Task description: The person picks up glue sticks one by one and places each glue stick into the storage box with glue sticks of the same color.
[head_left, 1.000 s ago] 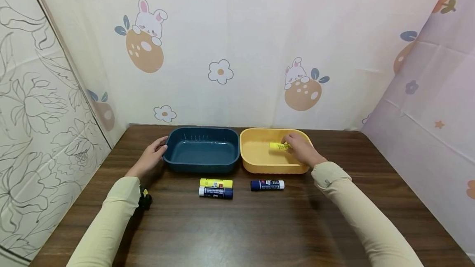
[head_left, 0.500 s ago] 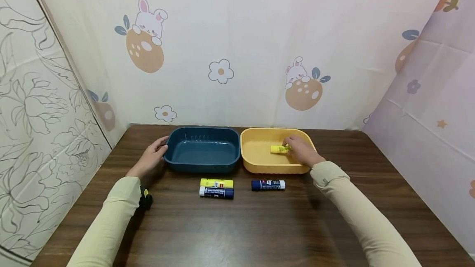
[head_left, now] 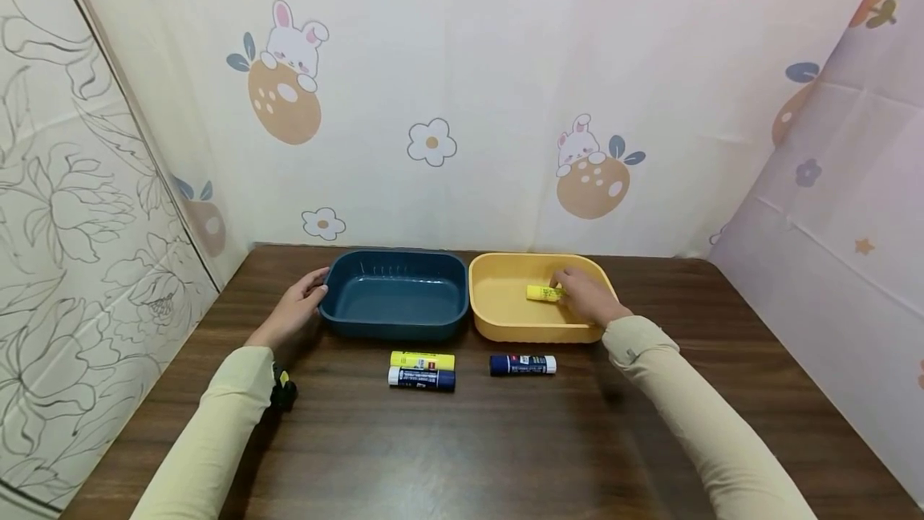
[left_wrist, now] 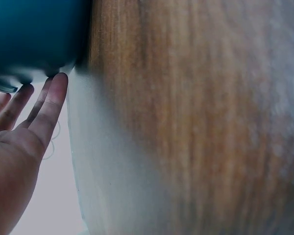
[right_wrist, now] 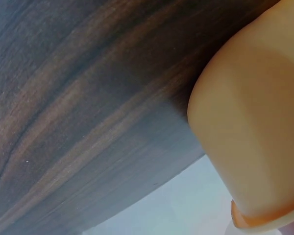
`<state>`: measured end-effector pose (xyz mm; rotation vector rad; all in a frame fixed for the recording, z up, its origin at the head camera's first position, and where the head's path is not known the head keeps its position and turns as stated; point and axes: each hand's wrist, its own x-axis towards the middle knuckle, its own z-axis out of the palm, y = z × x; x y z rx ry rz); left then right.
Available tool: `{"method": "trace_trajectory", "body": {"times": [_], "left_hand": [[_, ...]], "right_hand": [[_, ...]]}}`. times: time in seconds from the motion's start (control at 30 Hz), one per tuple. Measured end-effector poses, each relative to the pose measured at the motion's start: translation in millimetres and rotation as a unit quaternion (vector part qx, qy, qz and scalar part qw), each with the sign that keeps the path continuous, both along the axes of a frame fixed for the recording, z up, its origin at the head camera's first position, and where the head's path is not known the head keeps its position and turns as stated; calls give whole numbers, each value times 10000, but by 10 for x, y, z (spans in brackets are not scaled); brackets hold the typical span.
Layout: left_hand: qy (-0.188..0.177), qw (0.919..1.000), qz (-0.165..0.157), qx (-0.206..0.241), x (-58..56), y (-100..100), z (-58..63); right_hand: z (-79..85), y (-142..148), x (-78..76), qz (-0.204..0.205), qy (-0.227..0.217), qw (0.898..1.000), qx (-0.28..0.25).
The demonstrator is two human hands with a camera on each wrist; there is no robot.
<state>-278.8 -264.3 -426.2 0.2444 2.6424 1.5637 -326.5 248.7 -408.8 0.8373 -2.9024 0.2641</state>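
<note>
My right hand reaches over the right end of the yellow tray and pinches a yellow glue stick low inside it. The glue stick's right end is hidden by the fingers. At the left end of the dark blue tray, my left hand rests against the outer wall with its thumb near the rim. The left wrist view shows straight fingertips touching the blue wall. In front of the trays lie another yellow glue stick and a navy glue stick, side by side; a second navy one lies farther right.
Both trays stand side by side on a dark wooden table, close to a printed curtain at the back. A small black object with a yellow mark is at the left wrist. Patterned walls flank the table.
The yellow glue stick in my right hand has come down slightly inside the yellow tray and lies more level. My left hand has stayed at the blue tray.
</note>
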Motion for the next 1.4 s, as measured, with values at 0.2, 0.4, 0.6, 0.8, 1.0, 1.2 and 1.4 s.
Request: {"method": "trace_trajectory", "body": {"times": [0.2,0.4,0.6,0.8,1.0,1.2,1.4], "left_hand": [[-46,10000,-68,47,121,79,191],[-63,9999,-65,76,160,110,249],[33,10000,-40,15,16,4,3],[191,9998,-40,-22,-8,-16,-70],[126,9999,-33,28,13,-2,-57],[79,10000,23,1,18,1,-49],[78,10000,15,42,19,11,-32]], "right_hand": [[-28,6,5,28,-25,10000,-18],[-23,5,7,-71,-133,9999,31],[7,-20,15,-121,-217,9997,16],[38,-13,28,-109,-132,9998,-43],[80,7,35,142,352,9993,21],[191,12,113,145,274,9995,-24],[322,2,249,-16,92,9998,-163]]}}
